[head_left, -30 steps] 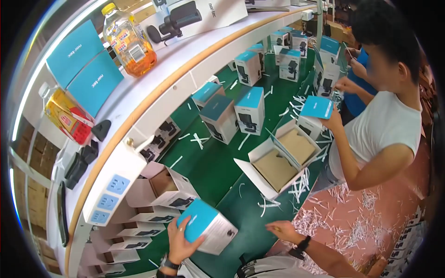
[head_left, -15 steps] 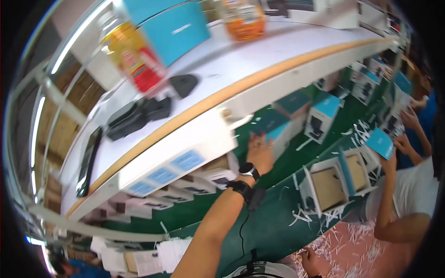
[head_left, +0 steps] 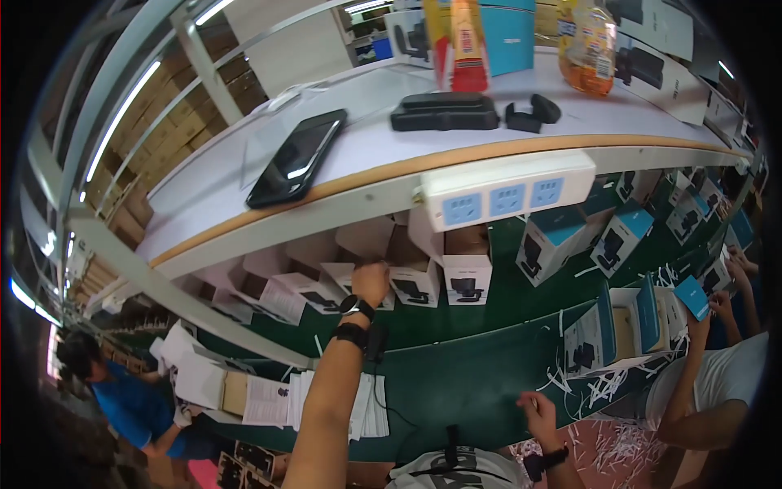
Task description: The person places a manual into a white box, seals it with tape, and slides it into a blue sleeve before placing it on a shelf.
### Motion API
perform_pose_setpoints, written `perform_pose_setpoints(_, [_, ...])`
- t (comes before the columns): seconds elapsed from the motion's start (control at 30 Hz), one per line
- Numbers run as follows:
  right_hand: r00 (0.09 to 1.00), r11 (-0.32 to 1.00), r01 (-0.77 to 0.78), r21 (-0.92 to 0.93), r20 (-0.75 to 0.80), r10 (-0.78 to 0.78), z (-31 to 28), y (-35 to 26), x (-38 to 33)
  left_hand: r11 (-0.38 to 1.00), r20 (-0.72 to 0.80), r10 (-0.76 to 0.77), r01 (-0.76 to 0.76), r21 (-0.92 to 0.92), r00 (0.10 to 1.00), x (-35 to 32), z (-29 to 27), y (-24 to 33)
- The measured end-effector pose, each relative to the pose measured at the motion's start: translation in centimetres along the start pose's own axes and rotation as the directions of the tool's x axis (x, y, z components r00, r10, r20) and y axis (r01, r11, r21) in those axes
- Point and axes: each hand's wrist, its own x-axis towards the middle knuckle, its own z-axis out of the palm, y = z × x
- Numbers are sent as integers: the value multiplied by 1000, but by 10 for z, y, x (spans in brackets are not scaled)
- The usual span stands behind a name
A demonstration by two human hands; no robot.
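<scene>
Under the raised shelf stands a row of white boxes (head_left: 415, 285) with open tops and a printed black device on the front. My left hand (head_left: 371, 283) reaches into this row, over one of the open boxes. Its fingers are curled, and their tips are hidden at the box; what they hold does not show. A watch and a dark strap with a small cabled module sit on that wrist. My right hand (head_left: 540, 416) hangs by the near edge of the green table (head_left: 464, 367), fingers loosely bent and apart, holding nothing.
A power strip (head_left: 509, 196) hangs on the shelf front. On the shelf lie a phone (head_left: 297, 159), a black device (head_left: 445, 112) and bottles (head_left: 586, 49). Papers (head_left: 371, 407) lie left; closed boxes (head_left: 550, 244) and paper shreds (head_left: 599, 383) right. Co-workers (head_left: 134, 399) flank both sides.
My left hand has left the blue-topped boxes and moved left to the open white boxes. The view has turned left, and my right hand shows more fully.
</scene>
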Motion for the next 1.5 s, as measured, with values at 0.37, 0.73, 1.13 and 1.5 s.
perform_pose_setpoints(0.37, [997,994,73,80,28,-75,138,-129,63,810,-164,157,-222,-544,974,-287,-67,-26])
perform_pose_setpoints(0.73, [994,999,11,33,105,-14,120,-86,19,884,-51,-450,437,-166,891,-410,24,-87])
perform_pose_setpoints(1.13, [858,968,-249,-23,458,232,37,-91,4,884,16,-468,467,32,884,-393,61,-81])
perform_pose_setpoints(1.5, [864,901,-434,18,291,410,6,-34,-46,-343,142,-820,-277,-897,555,-328,-119,9])
